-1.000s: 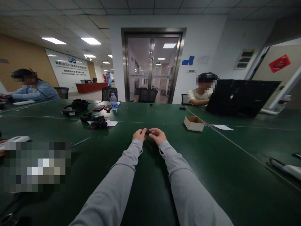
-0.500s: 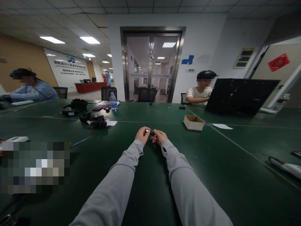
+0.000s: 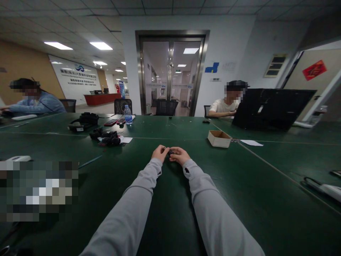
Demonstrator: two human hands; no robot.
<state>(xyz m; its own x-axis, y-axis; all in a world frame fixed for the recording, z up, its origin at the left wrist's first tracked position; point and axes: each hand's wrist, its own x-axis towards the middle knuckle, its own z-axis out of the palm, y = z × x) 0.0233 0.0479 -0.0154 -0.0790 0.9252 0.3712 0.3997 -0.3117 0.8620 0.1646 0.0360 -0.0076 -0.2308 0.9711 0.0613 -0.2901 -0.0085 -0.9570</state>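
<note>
Over the green table (image 3: 170, 213), my two hands meet around a small black object with a shiny end, its kind too small to make out. My left hand (image 3: 159, 154) pinches one end of this small black object (image 3: 170, 152) between thumb and fingers. From the other side my right hand (image 3: 180, 155) grips it, fingers curled and partly covering it. Grey sleeves reach down to both wrists.
An open cardboard box (image 3: 220, 139) sits to the right, near a white paper (image 3: 252, 143). Left of centre lie tangled black gear (image 3: 106, 137), a water bottle (image 3: 128, 115) and a thin blue stick (image 3: 90, 161). A black monitor (image 3: 274, 108) stands before a person (image 3: 225, 106).
My right fingers have shifted left over the small black object, covering more of it, and its shiny end shows less. The person by the monitor has moved their head slightly right.
</note>
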